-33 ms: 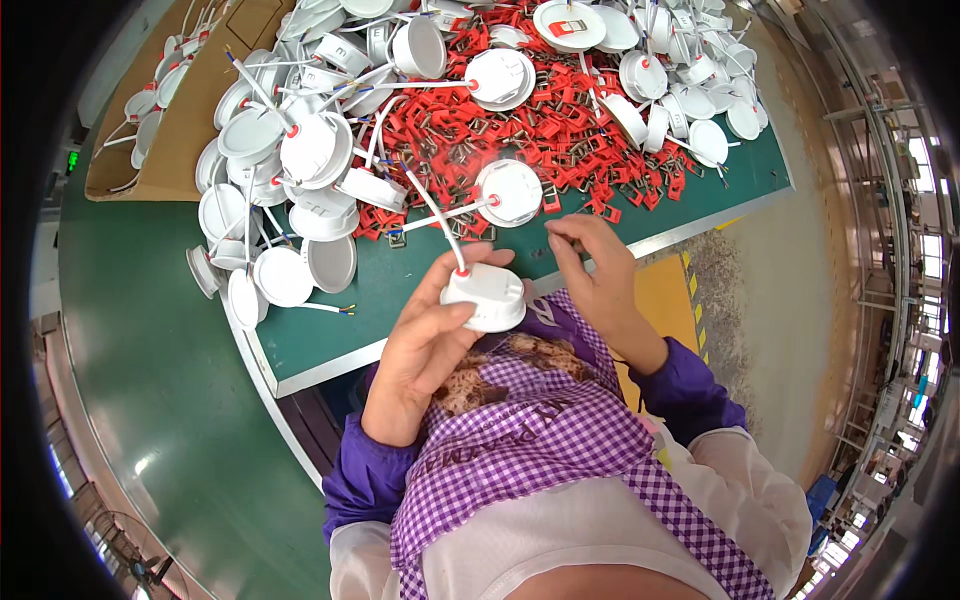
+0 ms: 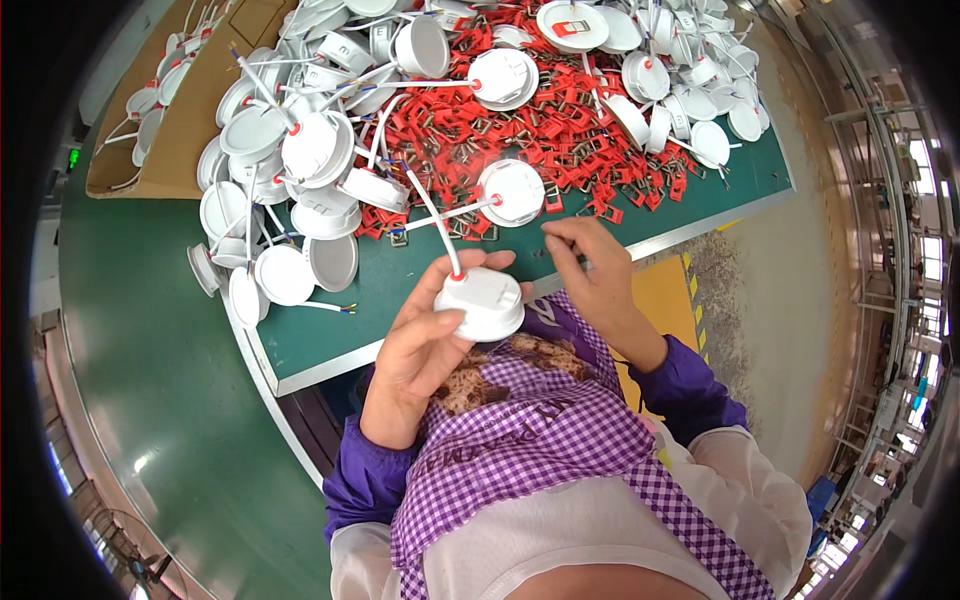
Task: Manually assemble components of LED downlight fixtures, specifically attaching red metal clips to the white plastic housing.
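Note:
Over the front edge of the table, my left hand [image 2: 415,345] grips a round white downlight [image 2: 482,303] by its rim. Its white cable rises from a red grommet on the back and points up and away, toward the far side. To the right of it, my right hand [image 2: 597,272] hovers apart from the light, with thumb and forefinger drawn together. Whatever lies between those fingertips, if anything, is too small to make out. Just beyond, another white downlight [image 2: 512,193] rests back-up on the table, its cable stretching left.
A heap of red clips [image 2: 540,120] with metal parts covers the table's far middle. White downlights with cables pile up at left [image 2: 316,150] and right [image 2: 690,75]. A cardboard box [image 2: 215,110] holding more stands far left on the green tabletop [image 2: 160,330].
The downlight in my left hand has tipped slightly and sits a little lower, showing more of its back. My right hand has shifted slightly left.

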Tool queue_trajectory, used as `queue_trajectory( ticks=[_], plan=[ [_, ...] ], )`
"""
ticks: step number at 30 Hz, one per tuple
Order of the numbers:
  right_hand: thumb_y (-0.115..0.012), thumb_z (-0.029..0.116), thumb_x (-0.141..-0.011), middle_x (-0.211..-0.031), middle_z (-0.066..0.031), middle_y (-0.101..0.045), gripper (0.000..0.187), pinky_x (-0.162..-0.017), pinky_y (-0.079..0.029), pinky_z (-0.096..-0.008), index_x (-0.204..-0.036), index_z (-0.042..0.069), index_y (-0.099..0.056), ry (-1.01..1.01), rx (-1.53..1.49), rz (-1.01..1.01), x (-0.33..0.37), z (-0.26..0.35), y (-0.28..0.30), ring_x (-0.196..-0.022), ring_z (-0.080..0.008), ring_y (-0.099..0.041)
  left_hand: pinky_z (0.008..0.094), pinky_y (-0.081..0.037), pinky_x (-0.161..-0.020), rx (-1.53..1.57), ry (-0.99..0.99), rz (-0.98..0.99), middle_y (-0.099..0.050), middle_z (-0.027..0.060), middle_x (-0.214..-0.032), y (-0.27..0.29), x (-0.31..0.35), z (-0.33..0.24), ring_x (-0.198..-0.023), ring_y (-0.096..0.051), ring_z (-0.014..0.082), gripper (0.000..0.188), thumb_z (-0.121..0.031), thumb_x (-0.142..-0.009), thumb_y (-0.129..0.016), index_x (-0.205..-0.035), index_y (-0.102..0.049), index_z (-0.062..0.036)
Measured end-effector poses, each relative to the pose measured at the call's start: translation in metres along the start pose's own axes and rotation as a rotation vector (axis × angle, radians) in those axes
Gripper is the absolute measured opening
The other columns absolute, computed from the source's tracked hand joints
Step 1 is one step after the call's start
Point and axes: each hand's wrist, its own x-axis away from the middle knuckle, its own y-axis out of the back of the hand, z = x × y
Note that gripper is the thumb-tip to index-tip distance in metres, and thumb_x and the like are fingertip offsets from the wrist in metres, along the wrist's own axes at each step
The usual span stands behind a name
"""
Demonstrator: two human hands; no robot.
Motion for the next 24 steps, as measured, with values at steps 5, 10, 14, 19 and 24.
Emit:
queue_trajectory(
  ticks=[5,10,14,19,24],
  plan=[
    [-0.068,0.010,-0.084,-0.094,-0.0111,-0.062,0.026,-0.074,-0.050,-0.0397,-0.108,0.004,-0.064,0.287,0.195,0.079,-0.003,0.002,-0.028,-0.084,-0.0293,-0.062,0.0468,-0.052,-0.096,-0.062,-0.117,-0.058,-0.039,0.0272,-0.143,0.010,0.016,-0.020,-0.122,-0.053,0.0425,0.062,-0.024,-0.079,-0.075,-0.132,-0.047,-0.0036],
    [-0.071,0.016,-0.083,-0.088,-0.0117,-0.057,0.023,-0.067,-0.050,-0.0410,-0.100,0.002,-0.063,0.238,0.288,0.104,-0.016,0.012,-0.044,-0.082,-0.0303,-0.062,0.0389,-0.050,-0.097,-0.245,-0.219,-0.066,-0.053,0.0198,-0.128,-0.010,0.031,-0.029,-0.118,-0.058,0.0302,0.068,-0.011,-0.078,-0.076,-0.137,-0.043,-0.0007],
    [-0.071,0.015,-0.082,-0.088,-0.0117,-0.056,0.023,-0.067,-0.050,-0.0412,-0.098,0.002,-0.062,0.216,0.305,0.166,-0.027,0.011,-0.041,-0.083,-0.0304,-0.062,0.0322,-0.049,-0.095,-0.236,-0.205,-0.203,-0.059,0.0098,-0.118,-0.003,0.034,-0.026,-0.110,-0.060,0.0181,0.068,-0.001,-0.079,-0.075,-0.138,-0.042,0.0013],
    [-0.067,0.014,-0.083,-0.087,-0.0113,-0.055,0.017,-0.069,-0.050,-0.0409,-0.092,0.003,-0.058,0.371,0.499,0.217,-0.025,0.007,-0.038,-0.085,-0.0295,-0.061,0.0304,-0.052,-0.090,-0.158,-0.086,-0.281,-0.062,0.0092,-0.112,0.016,0.037,-0.003,-0.103,-0.063,0.0163,0.052,0.001,-0.085,-0.070,-0.131,-0.047,0.0012],
    [-0.065,0.011,-0.085,-0.085,-0.0125,-0.057,0.014,-0.066,-0.051,-0.0390,-0.090,0.002,-0.056,0.411,0.401,0.202,-0.026,0.010,-0.027,-0.079,-0.0273,-0.063,0.0284,-0.055,-0.085,-0.161,-0.050,-0.331,-0.064,0.0089,-0.108,0.018,0.028,0.009,-0.100,-0.065,0.0149,0.043,-0.001,-0.088,-0.068,-0.127,-0.049,-0.0003]
  ],
)
